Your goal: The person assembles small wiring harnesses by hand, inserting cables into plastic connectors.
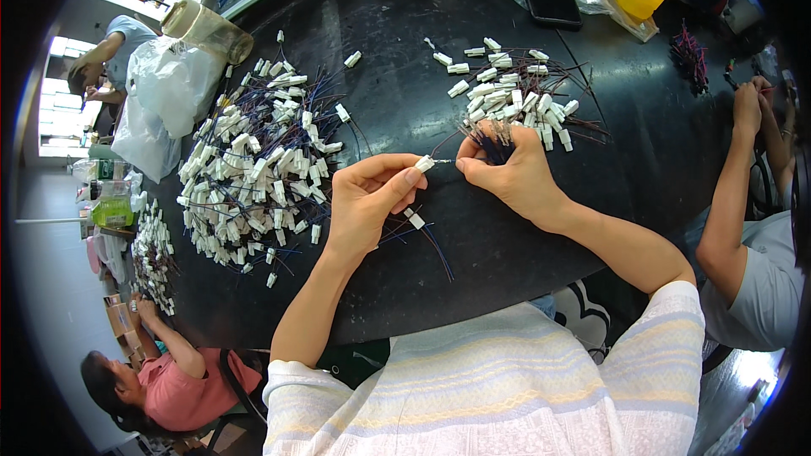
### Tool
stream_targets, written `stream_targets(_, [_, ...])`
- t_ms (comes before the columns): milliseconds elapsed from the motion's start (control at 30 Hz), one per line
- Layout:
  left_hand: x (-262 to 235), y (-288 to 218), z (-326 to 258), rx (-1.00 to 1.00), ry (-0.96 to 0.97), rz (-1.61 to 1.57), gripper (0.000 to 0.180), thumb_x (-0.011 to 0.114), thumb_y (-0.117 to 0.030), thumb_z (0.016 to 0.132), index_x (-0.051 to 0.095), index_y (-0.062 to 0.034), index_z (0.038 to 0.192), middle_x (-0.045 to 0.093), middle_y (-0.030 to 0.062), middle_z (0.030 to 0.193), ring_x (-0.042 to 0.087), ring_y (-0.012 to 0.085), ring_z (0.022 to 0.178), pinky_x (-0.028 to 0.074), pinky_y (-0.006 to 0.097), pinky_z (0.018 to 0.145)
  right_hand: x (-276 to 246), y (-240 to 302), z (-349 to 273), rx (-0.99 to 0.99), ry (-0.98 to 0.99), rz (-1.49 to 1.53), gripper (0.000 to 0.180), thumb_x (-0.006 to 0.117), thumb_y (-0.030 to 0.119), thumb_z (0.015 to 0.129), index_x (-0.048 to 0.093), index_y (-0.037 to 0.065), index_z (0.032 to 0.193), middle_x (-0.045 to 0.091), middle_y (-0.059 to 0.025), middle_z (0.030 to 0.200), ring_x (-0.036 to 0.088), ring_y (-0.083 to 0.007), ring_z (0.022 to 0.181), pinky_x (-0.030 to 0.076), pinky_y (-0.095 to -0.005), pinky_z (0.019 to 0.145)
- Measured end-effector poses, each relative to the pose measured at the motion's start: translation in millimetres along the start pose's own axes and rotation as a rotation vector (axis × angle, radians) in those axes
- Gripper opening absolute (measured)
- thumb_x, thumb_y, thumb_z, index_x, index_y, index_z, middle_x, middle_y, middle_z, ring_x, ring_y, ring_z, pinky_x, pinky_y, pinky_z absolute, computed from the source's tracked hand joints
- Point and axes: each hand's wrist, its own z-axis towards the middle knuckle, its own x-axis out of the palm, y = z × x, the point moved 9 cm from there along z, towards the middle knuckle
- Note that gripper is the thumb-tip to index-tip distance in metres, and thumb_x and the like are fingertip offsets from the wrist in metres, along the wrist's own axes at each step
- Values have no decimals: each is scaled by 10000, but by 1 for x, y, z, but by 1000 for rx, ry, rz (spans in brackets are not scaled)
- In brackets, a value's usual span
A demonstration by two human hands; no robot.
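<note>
Left grip (pixel 369 200) pinches white connector (pixel 425 164); right grip (pixel 525 176) clutches wires (pixel 495 150) (bare tabletop (pixel 390 97) ahead).

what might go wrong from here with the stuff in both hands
The white connector pinched in the left hand might slip. Strands could drop from the wire bundle gripped in the right hand. Crossing leads in the large connector pile may snag.
</note>
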Motion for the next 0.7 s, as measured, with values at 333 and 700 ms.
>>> stream_targets(333, [9, 2, -4, -6, 39, 195, 180, 623, -72, 828, 642, 27, 977, 632, 35, 751, 526, 37, 617, 404, 146, 520, 6, 7, -3, -140, 60, -52, 54, 647, 28, 734, 619, -18, 739, 591, -25, 663, 534, -62, 634, 408, -204, 572])
stream_targets(700, [6, -4, -3, 7, -3, 158, 163, 623, -35, 815, 632, 68, 941, 619, 76, 724, 507, 56, 578, 364, 162, 483, 11, 8, -3, -173, 99, 80, 55, 654, 41, 759, 651, -11, 777, 589, -20, 647, 517, -69, 562, 391, -196, 504])
